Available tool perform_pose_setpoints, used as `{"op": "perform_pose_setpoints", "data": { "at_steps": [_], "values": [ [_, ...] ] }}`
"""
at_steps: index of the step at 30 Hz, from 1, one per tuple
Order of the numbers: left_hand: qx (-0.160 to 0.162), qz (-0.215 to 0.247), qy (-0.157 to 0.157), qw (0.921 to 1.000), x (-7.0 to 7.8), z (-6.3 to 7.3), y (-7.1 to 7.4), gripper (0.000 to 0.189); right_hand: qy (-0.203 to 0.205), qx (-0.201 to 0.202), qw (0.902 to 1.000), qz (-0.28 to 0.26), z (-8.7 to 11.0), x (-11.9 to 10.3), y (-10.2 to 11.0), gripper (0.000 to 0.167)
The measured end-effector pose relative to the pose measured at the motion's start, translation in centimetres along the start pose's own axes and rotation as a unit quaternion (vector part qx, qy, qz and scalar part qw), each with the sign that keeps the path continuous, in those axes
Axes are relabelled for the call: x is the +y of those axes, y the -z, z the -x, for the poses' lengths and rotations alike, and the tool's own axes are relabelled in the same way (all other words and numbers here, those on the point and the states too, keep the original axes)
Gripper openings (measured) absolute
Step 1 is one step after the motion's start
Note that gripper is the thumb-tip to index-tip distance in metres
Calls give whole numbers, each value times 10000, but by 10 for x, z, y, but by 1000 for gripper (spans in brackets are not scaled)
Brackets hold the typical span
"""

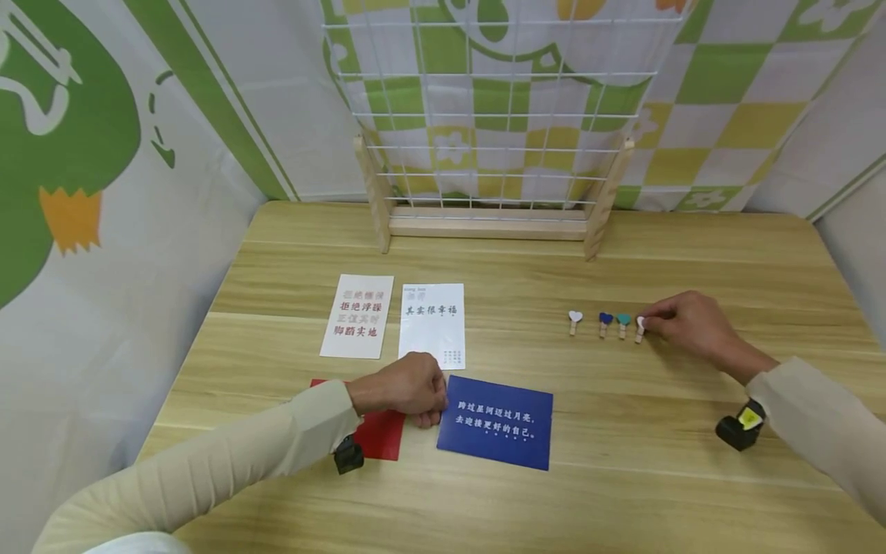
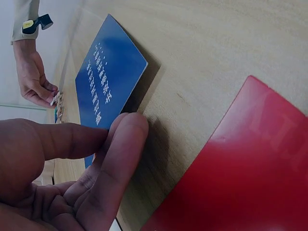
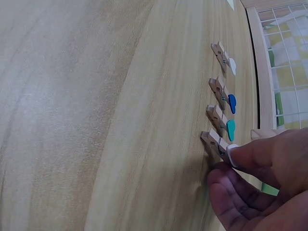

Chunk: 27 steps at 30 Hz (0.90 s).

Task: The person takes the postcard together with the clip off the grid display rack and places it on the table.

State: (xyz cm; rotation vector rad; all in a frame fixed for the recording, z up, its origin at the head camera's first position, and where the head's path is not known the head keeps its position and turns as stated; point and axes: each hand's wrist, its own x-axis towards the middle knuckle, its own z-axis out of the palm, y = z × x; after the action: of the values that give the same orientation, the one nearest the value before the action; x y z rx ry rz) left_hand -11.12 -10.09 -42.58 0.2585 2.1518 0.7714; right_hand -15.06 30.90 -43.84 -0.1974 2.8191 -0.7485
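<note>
My left hand [image 1: 408, 385] pinches the left edge of a blue card [image 1: 494, 423] with white writing between thumb and fingers. In the left wrist view, that blue card [image 2: 118, 62] slants up off the table, with a shadow beneath it. Over on the right, my right hand [image 1: 692, 327] pinches a small wooden clothespin [image 3: 214, 141] by its white heart end. Beside it in a row lie clothespins with a teal heart [image 1: 624, 321], a blue heart [image 1: 605, 318] and another white heart [image 1: 575, 317]. A red card [image 1: 381, 435] lies partly hidden under my left forearm.
Two white cards with printed writing, a left one [image 1: 356, 317] and a right one [image 1: 432, 327], lie beyond my left hand. At the back of the wooden table [image 1: 623, 492] stands a white wire grid [image 1: 508, 115] on a wooden stand [image 1: 484, 228], before a patterned cloth.
</note>
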Motion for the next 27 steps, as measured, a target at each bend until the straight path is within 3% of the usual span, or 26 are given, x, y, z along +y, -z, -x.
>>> {"op": "perform_pose_setpoints", "data": {
  "at_steps": [9, 27],
  "values": [
    [-157, -203, 98, 9996, -1, 1, -1, 24, -221, -243, 9994, -78, -2, -2, -1, 23],
    [-205, -429, 202, 9987, 0, 0, -2, 27, -256, -190, 9995, -89, -1, -1, -1, 21]
  ]
}}
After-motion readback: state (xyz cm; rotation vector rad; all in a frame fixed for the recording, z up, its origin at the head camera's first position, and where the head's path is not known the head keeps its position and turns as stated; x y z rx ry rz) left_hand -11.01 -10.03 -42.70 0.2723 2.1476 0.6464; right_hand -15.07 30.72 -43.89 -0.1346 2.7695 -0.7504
